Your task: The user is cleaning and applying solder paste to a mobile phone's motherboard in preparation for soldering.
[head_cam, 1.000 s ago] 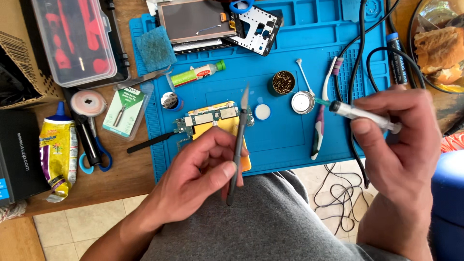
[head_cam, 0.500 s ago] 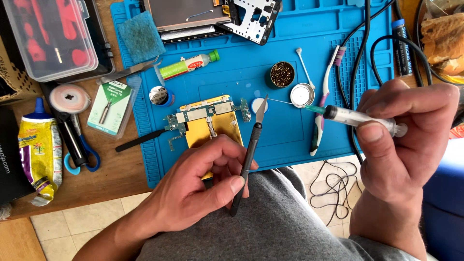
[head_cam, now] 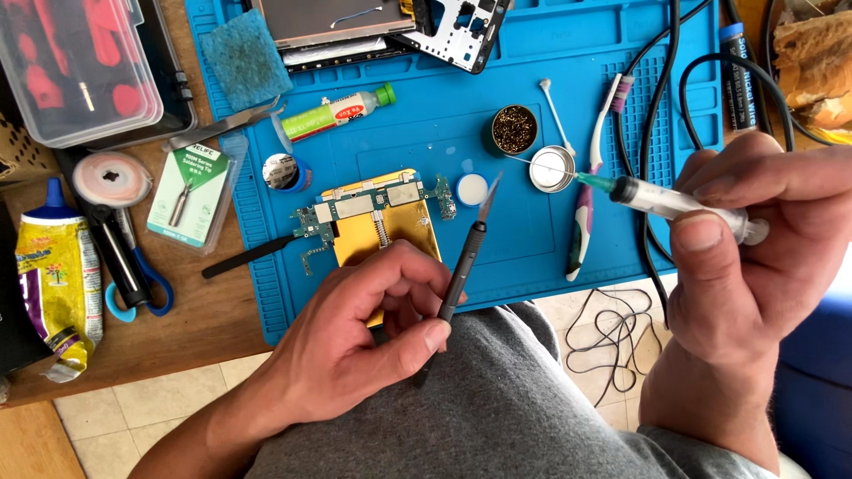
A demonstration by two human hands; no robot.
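Observation:
My left hand [head_cam: 364, 341] grips a dark craft knife [head_cam: 466, 253] between thumb and fingers, its blade pointing up over the blue work mat [head_cam: 426, 133]. Just beyond the fingers lies a green circuit board [head_cam: 373, 208] on a yellow plate [head_cam: 390, 235]. My right hand [head_cam: 754, 239] holds a clear syringe [head_cam: 666, 200] with a green hub and a thin needle that points left above a small open metal tin [head_cam: 550, 168]. A round tin of brass wool [head_cam: 514, 129] stands beside it.
A toothbrush [head_cam: 590, 191] and black cables [head_cam: 661, 115] lie right of the tins. A green-capped tube [head_cam: 337, 113], blue sponge [head_cam: 244, 58] and phone parts [head_cam: 382, 27] sit at the mat's back. Scissors [head_cam: 129, 266], yellow tube [head_cam: 53, 284] and clear case [head_cam: 75, 62] are at the left.
The view has closed in and shifted. My right hand has brought the syringe a little lower and leftward, toward the small tin. My left hand keeps the knife over the board's edge.

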